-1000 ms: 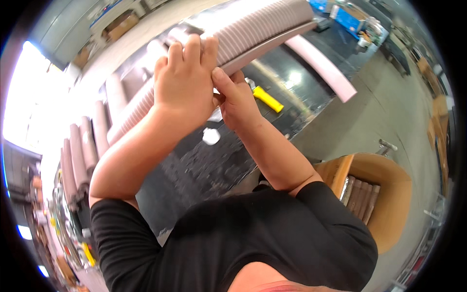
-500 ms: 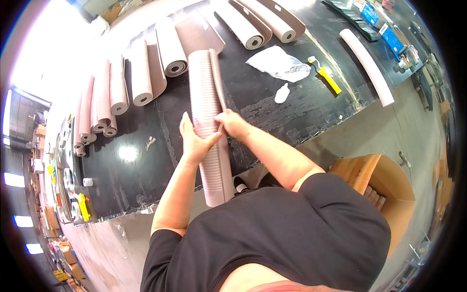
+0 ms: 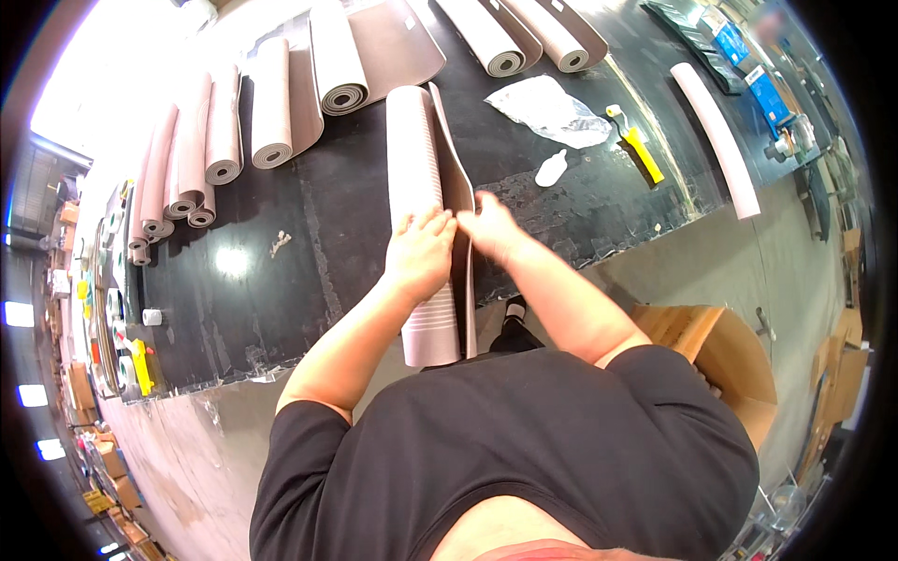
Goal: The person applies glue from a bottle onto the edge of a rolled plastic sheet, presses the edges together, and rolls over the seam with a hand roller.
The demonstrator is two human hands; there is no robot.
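Resting open, fingers nearly straight, on ridged roll [image 3: 412, 154]: left hand [image 3: 419, 252] | Half-curled at flap [image 3: 455, 174], hold unclear: right hand [image 3: 490, 230] | Likely soft, springy; grip edge near right hand

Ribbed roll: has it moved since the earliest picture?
Yes, leftward and turned: the ribbed roll slanted across, reaching right past the yellow-handled roller; now it sits wholly left of that roller.

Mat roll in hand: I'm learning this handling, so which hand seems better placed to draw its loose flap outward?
Probably the right hand: it is at the loose flap, while the left hand lies on the mat roll.
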